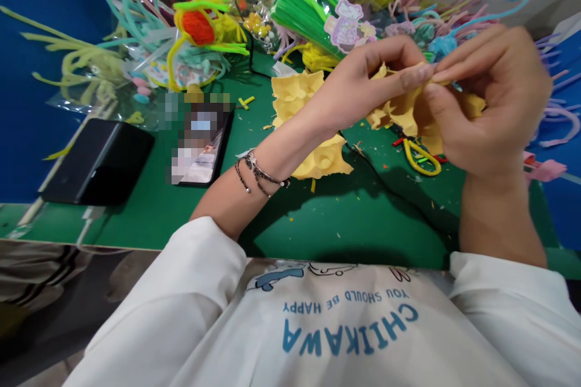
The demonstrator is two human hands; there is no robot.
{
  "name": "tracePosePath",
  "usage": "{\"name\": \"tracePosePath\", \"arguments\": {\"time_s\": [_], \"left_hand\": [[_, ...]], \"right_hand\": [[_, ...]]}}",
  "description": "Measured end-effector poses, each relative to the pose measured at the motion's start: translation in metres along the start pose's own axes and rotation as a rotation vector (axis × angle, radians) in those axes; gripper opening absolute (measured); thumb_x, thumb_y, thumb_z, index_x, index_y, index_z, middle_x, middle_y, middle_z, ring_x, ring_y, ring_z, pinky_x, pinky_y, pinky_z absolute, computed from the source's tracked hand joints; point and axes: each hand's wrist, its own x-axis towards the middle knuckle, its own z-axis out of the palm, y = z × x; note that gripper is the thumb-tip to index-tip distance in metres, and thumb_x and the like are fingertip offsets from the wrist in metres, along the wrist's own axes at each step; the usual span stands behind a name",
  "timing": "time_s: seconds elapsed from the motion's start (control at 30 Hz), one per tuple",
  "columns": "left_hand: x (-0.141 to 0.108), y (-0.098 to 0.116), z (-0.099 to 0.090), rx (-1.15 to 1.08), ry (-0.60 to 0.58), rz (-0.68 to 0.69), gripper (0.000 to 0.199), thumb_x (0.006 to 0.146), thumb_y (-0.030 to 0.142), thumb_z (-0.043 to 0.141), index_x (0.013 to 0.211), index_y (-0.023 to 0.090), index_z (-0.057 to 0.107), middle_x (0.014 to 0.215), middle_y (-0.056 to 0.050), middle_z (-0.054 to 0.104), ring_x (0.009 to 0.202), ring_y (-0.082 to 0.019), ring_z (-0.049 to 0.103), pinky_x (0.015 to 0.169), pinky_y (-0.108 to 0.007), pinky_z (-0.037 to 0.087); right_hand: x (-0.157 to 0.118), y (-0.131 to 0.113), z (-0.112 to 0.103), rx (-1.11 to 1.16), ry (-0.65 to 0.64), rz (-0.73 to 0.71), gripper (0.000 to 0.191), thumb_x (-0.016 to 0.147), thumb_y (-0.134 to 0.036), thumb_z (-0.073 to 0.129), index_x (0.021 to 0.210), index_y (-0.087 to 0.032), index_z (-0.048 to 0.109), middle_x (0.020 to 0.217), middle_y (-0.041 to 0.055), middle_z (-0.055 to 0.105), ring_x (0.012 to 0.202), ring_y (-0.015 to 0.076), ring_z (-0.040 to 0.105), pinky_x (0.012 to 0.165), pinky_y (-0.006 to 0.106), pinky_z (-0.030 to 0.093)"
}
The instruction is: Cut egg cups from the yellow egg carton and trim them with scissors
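My left hand [381,81] and my right hand [494,97] meet above the table at the upper right. Both are closed on a torn piece of yellow egg carton [403,112], pinching its upper edge between thumbs and fingers. Part of that piece is hidden behind the fingers. A larger piece of yellow egg carton [295,94] lies on the green tabletop, and my left forearm crosses over it. Below the held piece, a yellow pipe cleaner loop [422,160] rests on the table with red and green bits beside it.
A phone [206,145] and a black box-shaped device [97,160] with a white cable stand at the left. Bags of coloured pipe cleaners [304,6] line the back. A black cord [390,184] runs across the green table [290,224], among small yellow scraps.
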Motion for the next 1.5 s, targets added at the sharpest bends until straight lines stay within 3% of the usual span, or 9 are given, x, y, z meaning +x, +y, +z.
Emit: {"name": "tracePosePath", "arguments": {"time_s": [0.2, 0.3, 0.4, 0.57, 0.73, 0.93, 1.3, 1.5], "left_hand": [[0.002, -0.002, 0.0, 0.043, 0.0, -0.041, 0.025, 0.093, 0.027, 0.042, 0.096, 0.006, 0.056, 0.068, 0.005, 0.048, 0.063, 0.001, 0.049, 0.064, -0.016, 0.039], [0.006, -0.009, -0.001, -0.025, 0.042, 0.024, 0.023, 0.092, 0.025, 0.046, 0.087, 0.005, 0.056, 0.062, 0.005, 0.043, 0.055, 0.001, 0.044, 0.057, -0.015, 0.034], [0.008, -0.015, -0.008, -0.069, 0.019, 0.1, 0.019, 0.088, 0.024, 0.053, 0.081, 0.007, 0.059, 0.063, 0.004, 0.045, 0.054, 0.0, 0.044, 0.053, -0.015, 0.034], [0.006, -0.016, -0.022, 0.083, -0.096, 0.112, 0.016, 0.087, 0.019, 0.053, 0.097, 0.011, 0.062, 0.075, 0.002, 0.056, 0.067, -0.003, 0.056, 0.065, -0.019, 0.045], [0.004, -0.012, -0.026, 0.241, -0.093, -0.003, 0.011, 0.082, 0.022, 0.057, 0.088, 0.015, 0.063, 0.069, 0.003, 0.057, 0.065, -0.008, 0.059, 0.058, -0.018, 0.046], [0.006, -0.015, -0.026, 0.28, -0.063, 0.003, 0.008, 0.078, 0.02, 0.06, 0.082, 0.014, 0.065, 0.061, 0.002, 0.057, 0.059, -0.009, 0.057, 0.054, -0.018, 0.044], [0.01, -0.022, -0.027, 0.194, -0.213, -0.044, 0.008, 0.076, 0.02, 0.062, 0.081, 0.014, 0.062, 0.065, 0.002, 0.059, 0.058, -0.008, 0.057, 0.051, -0.017, 0.044], [0.011, -0.023, -0.02, 0.076, -0.172, -0.109, 0.003, 0.078, 0.017, 0.061, 0.078, 0.014, 0.061, 0.062, 0.004, 0.055, 0.054, -0.005, 0.054, 0.051, -0.016, 0.046]], "right_hand": [[-0.001, -0.002, 0.004, -0.107, -0.004, -0.118, 0.013, 0.08, -0.013, 0.06, 0.084, -0.022, 0.052, 0.085, 0.003, 0.061, 0.083, 0.0155, 0.058, 0.075, 0.036, 0.048], [-0.001, -0.004, 0.006, -0.143, -0.028, -0.156, 0.013, 0.081, -0.013, 0.059, 0.084, -0.023, 0.051, 0.084, 0.0018, 0.061, 0.085, 0.0159, 0.059, 0.077, 0.036, 0.048], [-0.001, -0.003, 0.006, -0.102, -0.032, -0.073, 0.008, 0.081, -0.018, 0.06, 0.083, -0.023, 0.053, 0.083, 0.0002, 0.06, 0.082, 0.0147, 0.058, 0.074, 0.034, 0.048], [0.0, 0.003, 0.003, 0.004, -0.032, 0.053, 0.005, 0.08, -0.022, 0.062, 0.083, -0.02, 0.058, 0.082, -0.0008, 0.06, 0.079, 0.0123, 0.056, 0.068, 0.029, 0.045], [0.002, 0.006, 0.004, 0.137, -0.049, 0.177, 0.005, 0.079, -0.02, 0.064, 0.079, -0.022, 0.059, 0.076, -0.0009, 0.061, 0.069, 0.0102, 0.055, 0.062, 0.027, 0.046], [0.002, 0.015, 0.007, 0.281, -0.219, 0.337, 0.012, 0.075, -0.023, 0.066, 0.085, -0.022, 0.059, 0.084, -0.0003, 0.063, 0.075, 0.0145, 0.061, 0.068, 0.031, 0.052], [0.002, 0.013, 0.011, 0.316, -0.22, 0.34, 0.007, 0.07, -0.02, 0.067, 0.071, -0.019, 0.06, 0.078, -0.0004, 0.064, 0.073, 0.0129, 0.06, 0.068, 0.029, 0.051], [0.003, 0.011, 0.009, 0.16, -0.211, 0.278, 0.003, 0.075, -0.021, 0.063, 0.075, -0.02, 0.061, 0.075, -0.0006, 0.063, 0.069, 0.0132, 0.058, 0.065, 0.029, 0.047]]}}
